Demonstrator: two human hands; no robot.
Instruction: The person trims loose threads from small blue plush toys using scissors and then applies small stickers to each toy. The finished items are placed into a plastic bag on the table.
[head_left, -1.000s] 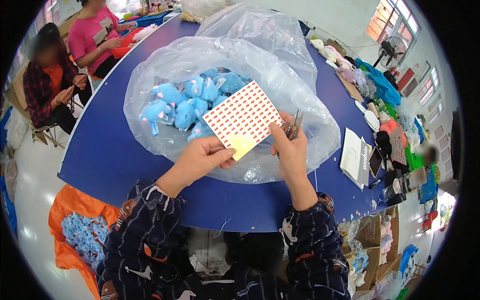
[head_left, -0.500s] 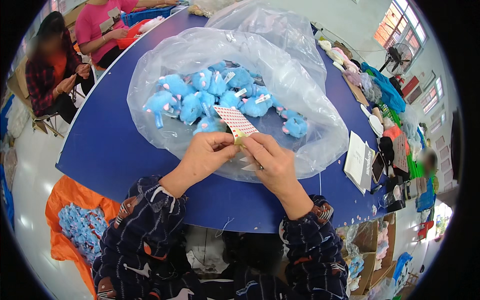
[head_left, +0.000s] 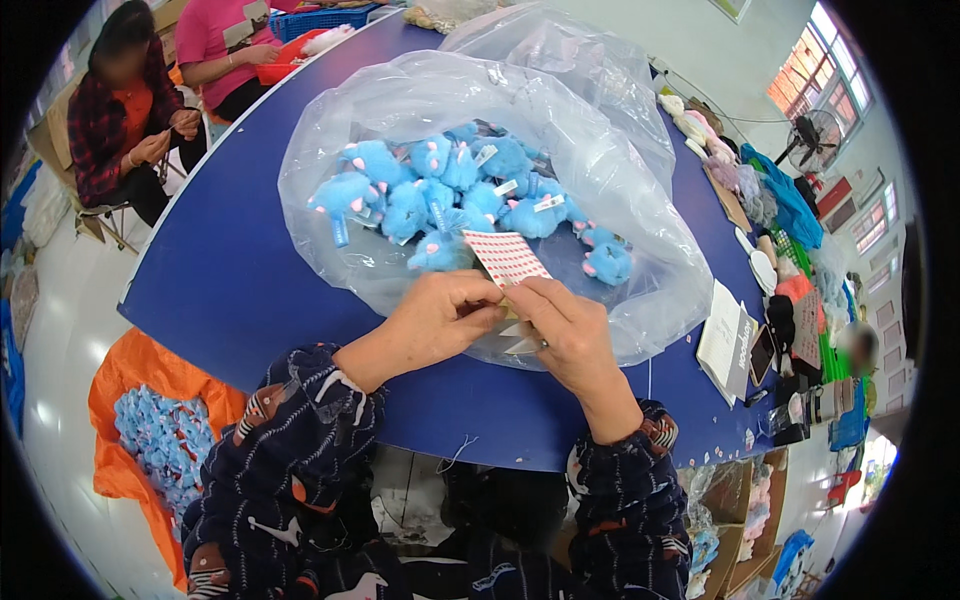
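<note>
- Head view: both hands meet at the near edge of the blue tabletop point(head_left: 230, 290), just in front of a clear plastic bag point(head_left: 640, 300) that holds a heap of small blue plush toys point(head_left: 455, 195).
- The step in hand looks like peeling or picking something small off a sticker sheet point(head_left: 508, 257), white with rows of red marks. To do it well, I judge the sheet should be kept flat and taut with one hand while the other lifts only one piece at its edge, pulling low and slowly so the sheet does not curl or tear.
- The left hand point(head_left: 440, 322) has its fingers point(head_left: 478, 290) drawn together, pinched on the lower edge of the sheet.
- The right hand point(head_left: 570, 335) has its fingers point(head_left: 530, 298) closed too, pressed on the same lower corner and touching the left hand's fingertips. A thin metal tool, perhaps tweezers point(head_left: 522, 340), seems tucked under this hand; how it is gripped I cannot tell.
- The sheet stands tilted up from the fingertips, its far end over the bag, near the closest toy.
- Away to the left, two seated people work with their own hands.
</note>
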